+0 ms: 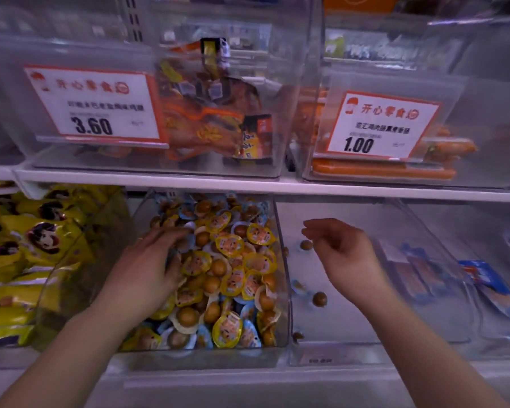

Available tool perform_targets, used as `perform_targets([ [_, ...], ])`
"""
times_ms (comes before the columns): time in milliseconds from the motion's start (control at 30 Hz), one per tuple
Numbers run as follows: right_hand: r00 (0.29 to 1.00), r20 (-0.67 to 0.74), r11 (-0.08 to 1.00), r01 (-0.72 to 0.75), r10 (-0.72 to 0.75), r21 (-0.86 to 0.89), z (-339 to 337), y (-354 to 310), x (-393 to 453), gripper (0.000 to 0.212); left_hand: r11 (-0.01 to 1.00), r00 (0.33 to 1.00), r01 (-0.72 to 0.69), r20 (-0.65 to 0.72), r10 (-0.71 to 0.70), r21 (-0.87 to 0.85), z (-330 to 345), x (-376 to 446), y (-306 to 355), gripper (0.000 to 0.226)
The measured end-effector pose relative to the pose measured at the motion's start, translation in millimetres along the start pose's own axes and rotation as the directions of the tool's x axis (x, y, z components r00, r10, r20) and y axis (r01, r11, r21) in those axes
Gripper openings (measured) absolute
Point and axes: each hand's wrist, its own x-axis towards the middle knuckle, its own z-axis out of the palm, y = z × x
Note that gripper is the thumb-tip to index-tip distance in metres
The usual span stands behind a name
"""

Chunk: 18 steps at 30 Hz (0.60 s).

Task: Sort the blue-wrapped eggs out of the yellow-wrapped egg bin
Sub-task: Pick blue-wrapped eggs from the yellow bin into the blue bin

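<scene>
Left hand (147,260) rests flat, fingers extended, on the egg bin (281,290) contents; right hand (340,251) hovers beside it, loosely curled, empty.

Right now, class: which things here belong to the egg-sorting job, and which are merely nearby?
Job: clear bin of yellow- and blue-wrapped eggs; left hand in it; right hand over neighbouring clear bin.

Nearby: yellow snack bags; white price signs; blue packets.

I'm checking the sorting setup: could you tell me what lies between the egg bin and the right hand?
In the head view, the egg bin's clear side wall and bare bin floor lie between; the right hand hovers past it.
</scene>
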Motion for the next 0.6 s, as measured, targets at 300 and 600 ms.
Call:
perform_targets([
  [300,0.900,0.413,0.685,0.389,-0.140,-0.616,73.1,-48.0,15.8,0.061,0.986,1.000,-0.001,-0.001,0.001,0.170,10.0,5.6,-4.3,0.057],
  [600,0.881,0.472,0.433,0.443,-0.047,-0.785,94.5,-38.4,47.1,0.069,0.986,0.988,-0.111,-0.092,0.123,0.124,8.5,8.8,-7.5,0.043],
])
